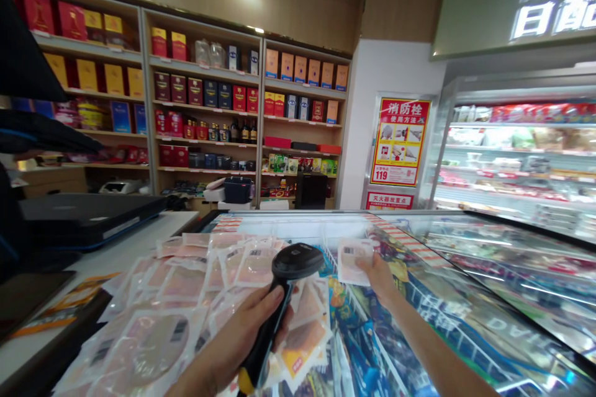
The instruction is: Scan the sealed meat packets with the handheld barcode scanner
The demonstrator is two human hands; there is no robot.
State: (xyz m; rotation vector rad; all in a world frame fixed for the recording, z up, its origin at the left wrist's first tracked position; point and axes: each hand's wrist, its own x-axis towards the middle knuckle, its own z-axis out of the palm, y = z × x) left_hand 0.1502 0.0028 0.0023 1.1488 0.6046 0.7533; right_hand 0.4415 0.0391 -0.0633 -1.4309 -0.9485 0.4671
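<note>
A black barcode scanner (297,262) with a yellow-trimmed handle stands in the grip of my left hand (261,316), fingers wrapped around it. Its head points right, toward a small clear packet with a barcode label (352,260). My right hand (378,274) pinches that packet by its right side, above the glass of the freezer. Many similar flat clear packets (158,338) lie spread in overlapping layers to the left and beneath the scanner. Below the scanner, a few packets show orange print (300,344).
Under the glass lid (288,223) of the chest freezer lie bagged goods (367,335). A dark flat device (88,217) rests on the white counter (179,223) at left. Boxed goods fill the back shelves (205,111); a lit chiller (516,155) stands right.
</note>
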